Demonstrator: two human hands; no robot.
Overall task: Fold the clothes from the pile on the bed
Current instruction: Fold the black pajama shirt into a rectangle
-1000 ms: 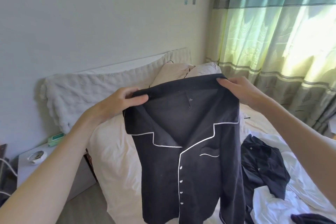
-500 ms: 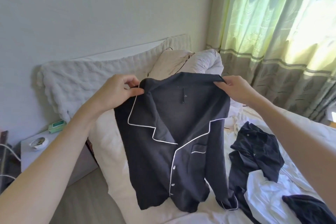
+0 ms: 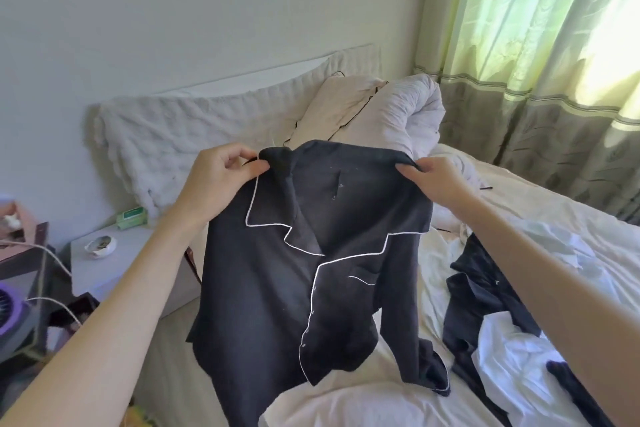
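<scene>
I hold a black pyjama shirt point(image 3: 277, 288) with white piping up by its shoulders, front toward me and buttoned. My left hand point(image 3: 221, 177) pinches the left shoulder by the collar, and my right hand point(image 3: 436, 180) pinches the right one. The hem and one sleeve cuff touch the white bed point(image 3: 346, 402). To the right on the bed lies the pile point(image 3: 491, 305) of dark and white clothes, partly hidden by my right forearm.
Pillows and a rolled quilt point(image 3: 391, 111) lean on the padded headboard point(image 3: 180, 135). A grey bedside table point(image 3: 114, 267) on the left holds a green box point(image 3: 131, 217) and a small dish point(image 3: 100, 245). Cables and a purple fan point(image 3: 10, 312) sit at far left. Green curtains point(image 3: 540, 55) hang on the right.
The shirt has come down toward the bed, so its hem and a cuff now rest on the sheet. Both hands kept hold of the shoulders and dropped lower.
</scene>
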